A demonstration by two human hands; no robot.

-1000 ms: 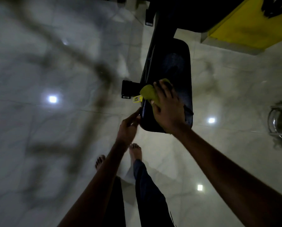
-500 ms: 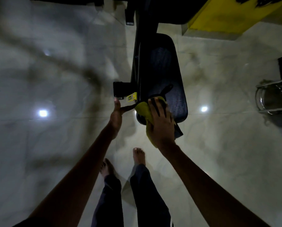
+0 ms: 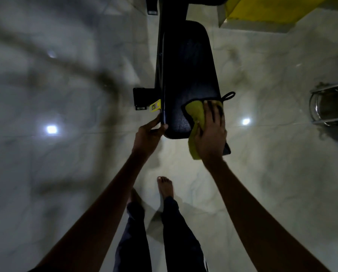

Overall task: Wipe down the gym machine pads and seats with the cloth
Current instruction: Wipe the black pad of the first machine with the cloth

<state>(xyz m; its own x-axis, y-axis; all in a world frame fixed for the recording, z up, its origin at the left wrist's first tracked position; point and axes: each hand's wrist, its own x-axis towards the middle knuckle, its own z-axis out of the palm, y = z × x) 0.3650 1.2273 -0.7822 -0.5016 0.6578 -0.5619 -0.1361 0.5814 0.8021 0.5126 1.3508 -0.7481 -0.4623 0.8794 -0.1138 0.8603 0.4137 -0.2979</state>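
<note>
While your right hand (image 3: 211,134) presses the yellow-green microfibre cloth (image 3: 195,112) flat, fingers straight and slightly spread over it, the cloth lies on the near right corner of the long black vinyl seat pad (image 3: 189,75), centre of frame. Part of the cloth hangs off the pad's near end below your palm. Its dark loop pokes out past the pad's right edge.

Left hand (image 3: 148,134): at the pad's near left corner, thumb on top, fingers curled along the edge. It grips and steadies the pad.

Change noted: a second ago the cloth was on the pad's left near edge, close to the small yellow sticker (image 3: 155,107) and the black metal bracket (image 3: 139,98). Half a second ago it was on the near end, left of centre. Now it is at the right corner. One pass has run left to right across the near end. Your left hand has kept to the left edge throughout.

Judgement: the near strip is probably covered. The long stretch of pad toward the top of frame most likely remains to be wiped. Light is dim, so you cannot tell clean from dirty on the surface.

Around: pale marble-look tiled floor (image 3: 262,173), chrome tubular stand (image 3: 329,104) at the right edge, yellow panel (image 3: 262,10) upper right.
</note>
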